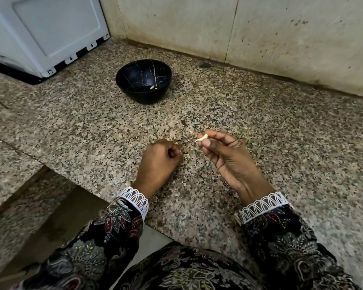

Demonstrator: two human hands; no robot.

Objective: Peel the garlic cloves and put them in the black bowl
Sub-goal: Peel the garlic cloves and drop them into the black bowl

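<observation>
1. Small pale cream garlic clove, slightly curved with a thin wisp trailing from one end, pinched between thumb and fingertips of right hand, above speckled granite counter.
2. Left hand curled into a loose fist, resting on the counter; contents hidden.
3. Glossy black bowl with gold veining well beyond both hands, pale bits inside.
4. Papery skin scrap between the hands.

Garlic clove pinched above the table, black bowl beyond

A small pale garlic clove, a thin wisp trailing from its left end, sits pinched at fingertip level. The black bowl, glossy with fine gold veins, stands upright farther back, holding a couple of pale peeled cloves at its bottom.
</observation>
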